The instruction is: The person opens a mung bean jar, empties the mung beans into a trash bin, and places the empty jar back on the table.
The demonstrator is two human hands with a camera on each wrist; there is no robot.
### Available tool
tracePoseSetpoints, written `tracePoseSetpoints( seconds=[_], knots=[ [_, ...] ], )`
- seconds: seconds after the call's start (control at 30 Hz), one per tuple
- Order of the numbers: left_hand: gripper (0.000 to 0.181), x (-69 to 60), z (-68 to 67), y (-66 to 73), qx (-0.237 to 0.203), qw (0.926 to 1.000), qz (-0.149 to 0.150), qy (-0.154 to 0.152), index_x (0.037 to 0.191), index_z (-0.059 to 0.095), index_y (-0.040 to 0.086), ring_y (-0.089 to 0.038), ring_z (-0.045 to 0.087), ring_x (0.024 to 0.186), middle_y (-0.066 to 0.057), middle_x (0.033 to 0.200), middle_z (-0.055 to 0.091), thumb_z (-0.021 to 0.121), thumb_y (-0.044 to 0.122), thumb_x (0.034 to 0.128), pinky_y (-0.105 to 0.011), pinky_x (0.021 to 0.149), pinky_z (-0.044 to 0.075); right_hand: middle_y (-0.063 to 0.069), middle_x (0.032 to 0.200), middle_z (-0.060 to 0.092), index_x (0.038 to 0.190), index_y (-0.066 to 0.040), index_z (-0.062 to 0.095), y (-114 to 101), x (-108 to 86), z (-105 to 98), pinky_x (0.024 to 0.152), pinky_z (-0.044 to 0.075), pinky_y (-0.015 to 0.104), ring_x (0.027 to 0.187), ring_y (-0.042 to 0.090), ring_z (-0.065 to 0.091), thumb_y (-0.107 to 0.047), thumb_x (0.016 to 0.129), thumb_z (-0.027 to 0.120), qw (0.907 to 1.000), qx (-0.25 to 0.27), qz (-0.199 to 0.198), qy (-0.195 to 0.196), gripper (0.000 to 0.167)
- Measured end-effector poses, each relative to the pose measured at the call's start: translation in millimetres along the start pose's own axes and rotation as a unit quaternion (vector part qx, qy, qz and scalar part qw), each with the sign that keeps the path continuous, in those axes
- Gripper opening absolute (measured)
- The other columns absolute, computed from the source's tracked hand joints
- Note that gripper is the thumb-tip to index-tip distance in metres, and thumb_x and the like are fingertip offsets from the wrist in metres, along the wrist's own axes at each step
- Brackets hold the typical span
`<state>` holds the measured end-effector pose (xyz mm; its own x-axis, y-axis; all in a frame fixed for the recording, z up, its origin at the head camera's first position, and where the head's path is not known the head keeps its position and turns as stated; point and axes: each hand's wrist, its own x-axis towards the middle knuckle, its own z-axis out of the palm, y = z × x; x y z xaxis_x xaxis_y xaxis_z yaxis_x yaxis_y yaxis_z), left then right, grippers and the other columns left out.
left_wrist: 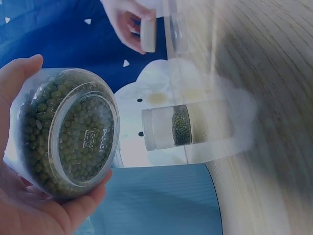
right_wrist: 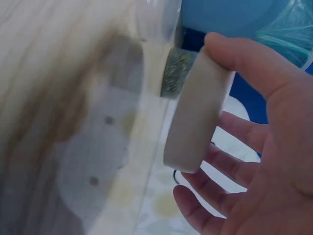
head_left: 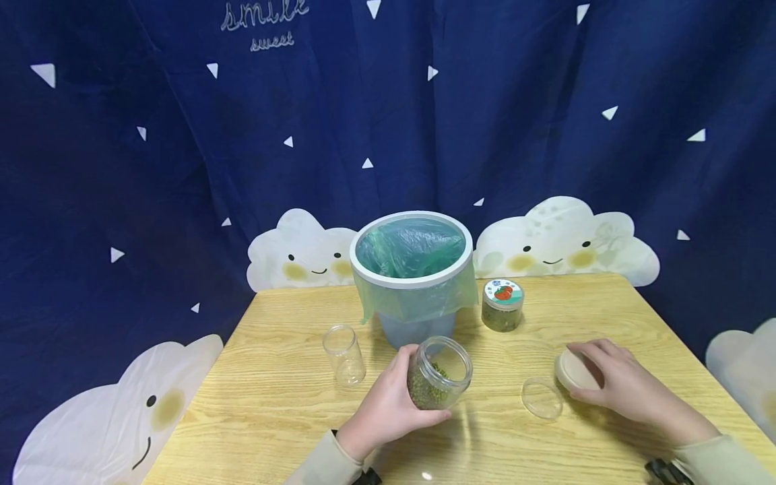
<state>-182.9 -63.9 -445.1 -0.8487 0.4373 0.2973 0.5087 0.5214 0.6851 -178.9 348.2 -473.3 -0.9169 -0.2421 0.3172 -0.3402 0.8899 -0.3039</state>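
My left hand (head_left: 388, 407) grips a clear jar (head_left: 432, 385) of green mung beans around its side. The jar is uncapped and tilted, held above the table, its mouth facing up and toward me in the head view. Its embossed base (left_wrist: 83, 137) faces the left wrist camera. On the right, my right hand (head_left: 624, 384) holds a round beige lid (head_left: 574, 372) by its edge, thumb on one side and fingers on the other. The lid stands tilted on edge in the right wrist view. Beside it on the table lies a thin clear disc (head_left: 542, 398).
A blue bin (head_left: 418, 330) with a white rim and green bag liner stands behind the jar. Left of it is a clear, uncapped cylinder (head_left: 345, 353). A lidded jar (head_left: 502, 316) with a tomato label and green contents stands at right. Behind hangs a blue curtain (head_left: 388, 101).
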Motion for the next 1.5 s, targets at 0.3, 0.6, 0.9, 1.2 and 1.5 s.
tracePoseSetpoints(
  seconds=[0.3,0.6,0.9,1.2,1.5],
  knots=[
    [0.095,-1.1,0.0,1.2,0.002,1.0000,-0.002,0.001,0.141,0.042,0.016,-0.014,0.059,0.121,0.002,0.130,0.059,0.095,0.047,0.0685,-0.038,0.104,0.052,0.019,0.120,0.062,0.131,-0.004,0.063,12,-7.2,3,0.085,0.048,0.060,0.106,0.044,0.060,-0.042,0.066,0.095,0.9979,-0.002,0.039,-0.051,0.082],
    [0.095,-0.8,1.3,1.1,0.005,1.0000,-0.004,0.006,0.140,0.043,0.016,-0.013,0.059,0.120,0.002,0.130,0.059,0.096,0.045,0.0672,-0.037,0.104,0.052,0.020,0.120,0.062,0.131,-0.005,0.063,23,-11.8,5,0.078,0.051,0.059,0.101,0.043,0.062,-0.048,0.063,0.094,0.9954,-0.016,0.056,-0.075,0.086],
    [0.095,-0.6,3.1,0.4,0.011,0.9999,-0.008,0.009,0.140,0.043,0.017,-0.014,0.060,0.119,0.002,0.128,0.060,0.096,0.047,0.0672,-0.038,0.103,0.052,0.017,0.116,0.062,0.129,-0.007,0.063,31,-13.0,8,0.072,0.051,0.056,0.096,0.039,0.062,-0.047,0.062,0.095,0.9945,-0.018,0.060,-0.083,0.084],
    [0.096,-1.5,2.3,1.1,0.016,0.9998,-0.004,0.009,0.141,0.043,0.014,-0.014,0.060,0.120,0.002,0.130,0.060,0.096,0.047,0.0673,-0.039,0.103,0.052,0.019,0.119,0.061,0.131,-0.006,0.062,34,-11.5,9,0.072,0.051,0.058,0.099,0.042,0.061,-0.050,0.063,0.094,0.9928,-0.015,0.070,-0.096,0.087],
    [0.097,-2.4,2.4,0.3,0.015,0.9998,-0.005,0.011,0.141,0.044,0.012,-0.015,0.060,0.120,0.001,0.130,0.060,0.095,0.047,0.0673,-0.040,0.103,0.052,0.020,0.120,0.061,0.134,-0.007,0.060,32,-13.4,8,0.069,0.050,0.060,0.100,0.044,0.061,-0.060,0.063,0.089,0.9932,-0.027,0.065,-0.092,0.093]
  ],
)
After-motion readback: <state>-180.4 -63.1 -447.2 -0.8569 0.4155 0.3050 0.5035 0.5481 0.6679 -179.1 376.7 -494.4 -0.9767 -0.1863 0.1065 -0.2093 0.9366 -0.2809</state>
